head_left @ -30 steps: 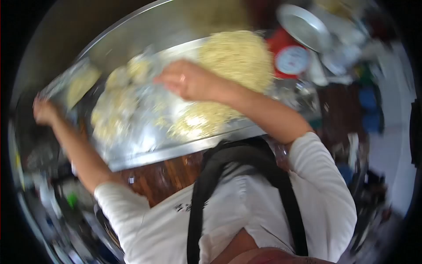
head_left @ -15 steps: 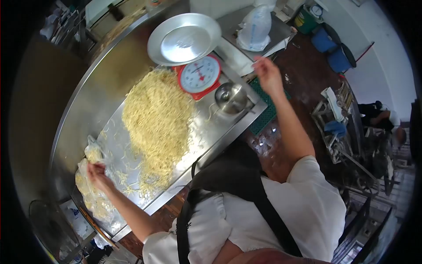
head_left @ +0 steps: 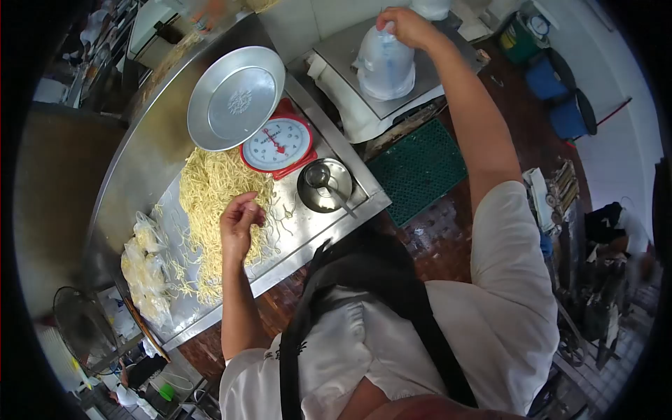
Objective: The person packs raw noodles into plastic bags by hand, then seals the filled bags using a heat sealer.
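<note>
My right hand (head_left: pixel 409 26) reaches to the top of a bundle of clear plastic bags (head_left: pixel 386 66) on the side table, fingers pinched on the plastic. My left hand (head_left: pixel 240 222) hovers over the heap of yellow noodles (head_left: pixel 213 183), its fingers slightly curled and apart, with nothing visible in them. Behind the heap stands a red dial scale (head_left: pixel 278 145) with a round metal pan (head_left: pixel 234 98) on top. Beside it a steel bowl (head_left: pixel 308 196) holds a ladle (head_left: pixel 318 175). Several filled bags of noodles (head_left: pixel 143 269) lie at the left end of the steel table.
The steel table (head_left: pixel 280 260) has a raised back wall. A side table (head_left: pixel 336 47) stands beyond its right end, with a green mat (head_left: pixel 418 171) on the floor below. Blue buckets (head_left: pixel 570 115) stand by the right wall. Another person (head_left: pixel 616 231) is at far right.
My left hand has left the filled bags and moved right, over the noodles. My right hand has gone forward onto the plastic bag bundle. The view has shifted too.
</note>
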Demonstrator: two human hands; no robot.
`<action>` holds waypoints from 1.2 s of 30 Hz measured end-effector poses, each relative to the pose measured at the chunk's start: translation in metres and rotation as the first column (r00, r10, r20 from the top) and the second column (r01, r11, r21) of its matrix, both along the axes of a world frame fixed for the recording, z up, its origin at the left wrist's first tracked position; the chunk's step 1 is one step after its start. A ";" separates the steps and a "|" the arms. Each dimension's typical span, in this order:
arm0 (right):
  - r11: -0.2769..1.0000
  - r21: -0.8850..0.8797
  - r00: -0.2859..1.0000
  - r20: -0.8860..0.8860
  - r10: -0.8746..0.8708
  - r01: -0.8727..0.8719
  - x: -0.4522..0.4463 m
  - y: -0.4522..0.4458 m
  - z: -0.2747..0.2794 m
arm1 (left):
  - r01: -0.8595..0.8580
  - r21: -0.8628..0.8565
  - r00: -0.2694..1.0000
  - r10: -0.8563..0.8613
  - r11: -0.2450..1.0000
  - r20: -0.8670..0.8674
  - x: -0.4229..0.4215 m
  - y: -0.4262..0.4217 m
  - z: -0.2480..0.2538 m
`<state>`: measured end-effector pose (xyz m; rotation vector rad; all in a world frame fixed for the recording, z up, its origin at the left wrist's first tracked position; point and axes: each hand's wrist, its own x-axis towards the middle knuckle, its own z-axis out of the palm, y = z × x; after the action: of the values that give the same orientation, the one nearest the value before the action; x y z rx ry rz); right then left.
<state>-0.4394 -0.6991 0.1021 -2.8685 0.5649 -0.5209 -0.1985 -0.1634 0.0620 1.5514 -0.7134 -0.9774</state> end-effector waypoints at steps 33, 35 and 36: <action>0.977 0.005 0.810 0.559 -0.178 0.211 -0.028 0.043 0.105 | 0.056 -0.063 0.471 0.029 0.996 0.881 -0.109 -0.410 -0.022; 0.989 0.098 0.776 0.612 -0.150 0.115 -0.046 0.073 0.121 | -0.001 0.023 0.403 -0.021 1.000 0.915 -0.108 -0.422 -0.023; 0.989 0.137 0.747 0.652 -0.134 0.058 -0.056 0.077 0.114 | 0.016 0.002 0.432 -0.009 1.000 0.902 -0.106 -0.429 -0.025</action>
<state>-0.4956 -0.6218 0.2163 -2.3103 0.5774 -1.3945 -0.3040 -0.5922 0.0368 2.0414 -1.4733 -0.0078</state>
